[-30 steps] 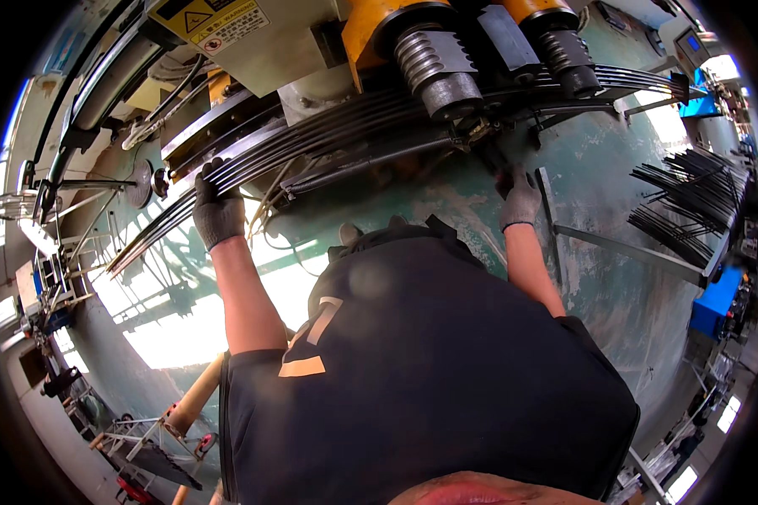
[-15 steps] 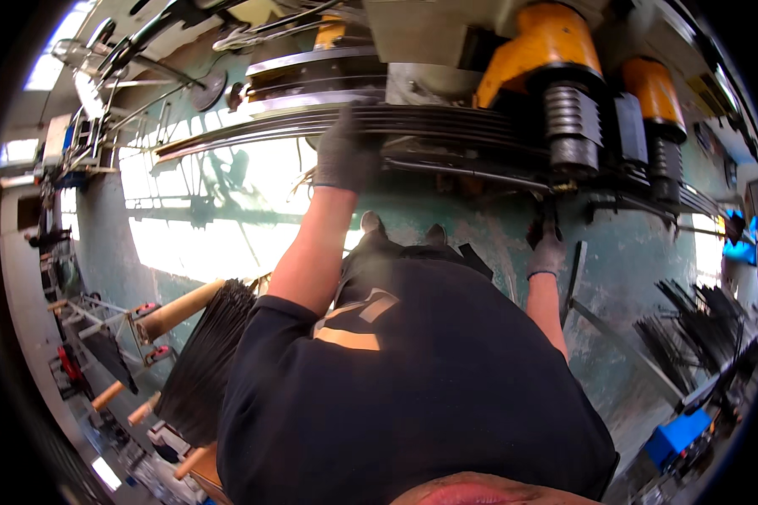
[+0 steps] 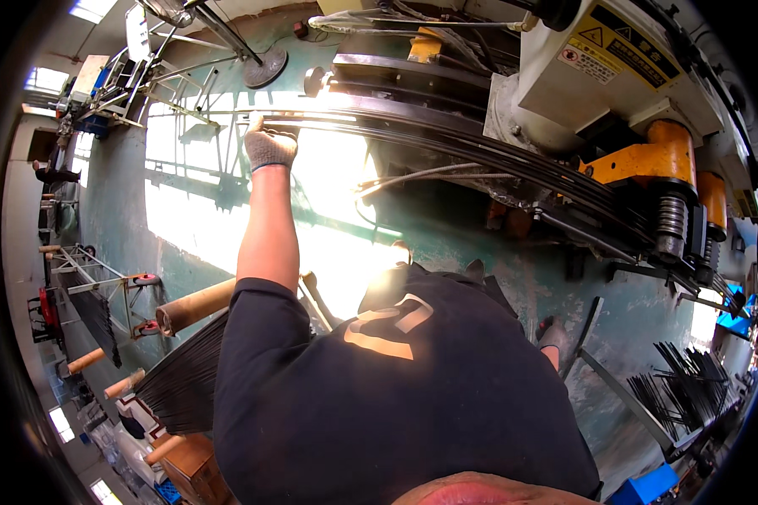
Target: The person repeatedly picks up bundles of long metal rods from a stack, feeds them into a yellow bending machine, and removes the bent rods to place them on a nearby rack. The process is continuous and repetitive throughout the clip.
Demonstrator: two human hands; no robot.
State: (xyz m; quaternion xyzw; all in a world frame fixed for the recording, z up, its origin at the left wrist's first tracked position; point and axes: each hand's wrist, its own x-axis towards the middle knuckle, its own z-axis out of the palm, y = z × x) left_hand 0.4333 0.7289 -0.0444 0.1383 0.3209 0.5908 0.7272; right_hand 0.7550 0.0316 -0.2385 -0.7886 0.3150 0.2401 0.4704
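Note:
My left hand, in a grey knitted glove, reaches out to the far left. Its fingers are closed around the left ends of a bundle of long thin dark metal rods. To the right the rods run under a machine with orange brackets and a coiled spring post. Low on the right, beside my body, hangs my right hand, also gloved and apart from the rods. My torso partly covers it, and its fingers do not show clearly.
A rack of black rods with a brown tube stands behind me at left. At right is another bundle of black rods on a metal frame, near a blue box. A round stand base sits beyond the rods.
My left hand has slid left along the rods, from their middle to their left ends. My right hand has come back from beneath the machine toward my side. My view has shifted left.

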